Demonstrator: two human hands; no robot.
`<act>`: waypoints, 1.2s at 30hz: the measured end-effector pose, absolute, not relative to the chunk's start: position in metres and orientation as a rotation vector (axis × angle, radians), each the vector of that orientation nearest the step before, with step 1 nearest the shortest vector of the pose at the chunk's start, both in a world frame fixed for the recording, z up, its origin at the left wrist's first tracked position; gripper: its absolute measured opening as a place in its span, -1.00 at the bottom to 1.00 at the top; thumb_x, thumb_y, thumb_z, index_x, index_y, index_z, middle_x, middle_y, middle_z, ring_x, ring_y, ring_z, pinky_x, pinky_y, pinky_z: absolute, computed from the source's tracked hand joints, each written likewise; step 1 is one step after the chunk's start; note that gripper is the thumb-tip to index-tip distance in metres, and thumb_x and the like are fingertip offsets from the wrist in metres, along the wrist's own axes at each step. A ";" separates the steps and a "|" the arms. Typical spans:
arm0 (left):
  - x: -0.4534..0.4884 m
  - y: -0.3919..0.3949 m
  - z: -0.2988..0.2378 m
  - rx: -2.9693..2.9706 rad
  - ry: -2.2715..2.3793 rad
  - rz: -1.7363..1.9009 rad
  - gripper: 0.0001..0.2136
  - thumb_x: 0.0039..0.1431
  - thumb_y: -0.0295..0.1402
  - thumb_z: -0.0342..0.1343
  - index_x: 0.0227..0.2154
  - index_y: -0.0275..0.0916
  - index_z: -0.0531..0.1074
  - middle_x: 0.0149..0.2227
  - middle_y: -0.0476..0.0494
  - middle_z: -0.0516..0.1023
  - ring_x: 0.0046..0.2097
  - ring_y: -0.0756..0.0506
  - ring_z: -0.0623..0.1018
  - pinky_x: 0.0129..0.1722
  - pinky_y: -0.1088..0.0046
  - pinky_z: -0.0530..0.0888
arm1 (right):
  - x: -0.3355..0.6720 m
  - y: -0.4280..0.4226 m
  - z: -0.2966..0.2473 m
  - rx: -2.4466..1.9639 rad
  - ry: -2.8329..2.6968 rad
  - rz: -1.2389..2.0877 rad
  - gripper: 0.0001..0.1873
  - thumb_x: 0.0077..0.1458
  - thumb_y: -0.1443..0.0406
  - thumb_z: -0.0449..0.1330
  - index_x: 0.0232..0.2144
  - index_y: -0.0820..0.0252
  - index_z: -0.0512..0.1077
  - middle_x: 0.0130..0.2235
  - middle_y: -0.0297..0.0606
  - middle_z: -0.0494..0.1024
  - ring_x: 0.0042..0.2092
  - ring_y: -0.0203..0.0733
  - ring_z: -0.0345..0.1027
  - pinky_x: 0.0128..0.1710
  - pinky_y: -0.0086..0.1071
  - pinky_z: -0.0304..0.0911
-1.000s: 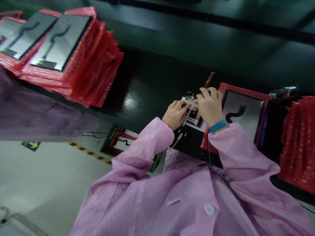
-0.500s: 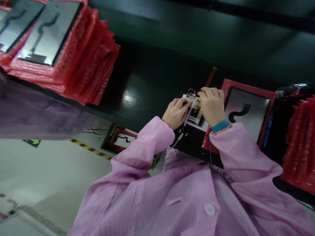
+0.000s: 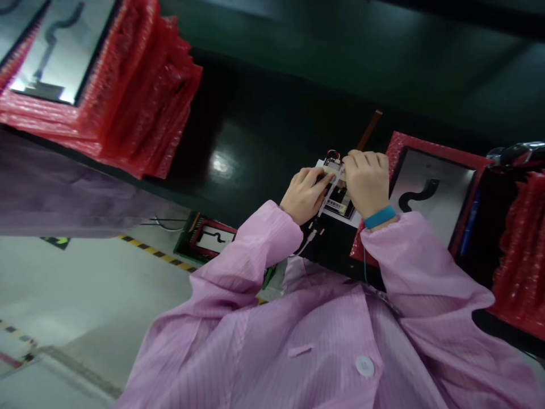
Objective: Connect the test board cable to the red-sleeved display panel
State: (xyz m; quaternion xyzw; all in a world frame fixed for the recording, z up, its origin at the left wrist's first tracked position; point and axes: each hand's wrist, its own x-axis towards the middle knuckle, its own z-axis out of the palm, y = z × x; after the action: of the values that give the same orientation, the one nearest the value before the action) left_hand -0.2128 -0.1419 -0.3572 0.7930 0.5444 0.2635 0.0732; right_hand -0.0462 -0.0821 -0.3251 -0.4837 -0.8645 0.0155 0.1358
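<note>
Beige tape strip (image 3: pixel 334 175) sits pinched between left hand (image 3: pixel 303 195) and right hand (image 3: pixel 367 183) over the small circuit module (image 3: pixel 338 200); uneven pulling could skew or crease it.

Small white-backed circuit module (image 3: pixel 336 200) with barcode label, flat on dark bench, thin white cable (image 3: pixel 328 193) across it

Open room: dark worktop (image 3: pixel 264 130), bare across the middle and far side, passable from the left. Left boundary: stack of red bubble-wrap sleeves (image 3: pixel 140 96) carrying a grey panel (image 3: pixel 59 51). Right boundary: second panel (image 3: pixel 434 193) on red wrap, just beside the right hand (image 3: pixel 366 182); further red wrap (image 3: pixel 519 244) beyond. Centre: small board (image 3: pixel 338 199) under both hands, left hand (image 3: pixel 303 196) touching it; orange ribbon strip (image 3: pixel 369 128) projecting behind.
</note>
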 end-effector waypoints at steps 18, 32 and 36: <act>-0.219 -0.170 -0.298 1.424 1.031 0.804 -0.59 0.33 0.01 0.04 -0.26 -0.29 0.51 -0.33 -0.15 0.62 -0.28 -0.06 0.60 -0.21 0.41 0.55 | -0.055 -0.107 -0.272 -1.342 -2.445 0.093 -0.62 0.38 0.32 -0.17 -0.09 0.14 0.45 -0.01 -0.05 0.54 0.07 0.17 0.35 0.10 0.11 0.16; -0.264 -0.207 -0.254 0.893 1.059 1.041 -0.73 0.24 -0.07 0.23 -0.36 -0.18 0.56 -0.52 -0.05 0.58 -0.49 -0.04 0.55 -0.46 0.43 0.53 | -0.066 -0.162 -0.273 -0.914 -2.333 1.605 -0.58 0.13 0.30 0.28 0.05 0.16 0.38 0.03 -0.16 0.53 0.00 -0.09 0.41 0.00 -0.21 0.33; -0.269 -0.223 -0.241 0.850 1.090 1.163 -0.79 0.20 -0.10 0.27 -0.37 -0.11 0.59 -0.55 -0.01 0.58 -0.52 -0.03 0.55 -0.53 0.47 0.53 | -0.093 -0.187 -0.292 -0.861 -2.120 2.006 -0.73 0.19 0.25 0.27 -0.07 0.19 0.42 -0.15 -0.29 0.57 -0.25 -0.29 0.40 -0.25 -0.41 0.26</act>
State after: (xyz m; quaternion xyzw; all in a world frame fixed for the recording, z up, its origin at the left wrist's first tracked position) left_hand -0.2688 -0.2227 -0.2414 0.3696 0.4737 0.5057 0.6191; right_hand -0.0931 -0.1866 -0.2923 -0.2827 -0.6959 0.6583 0.0494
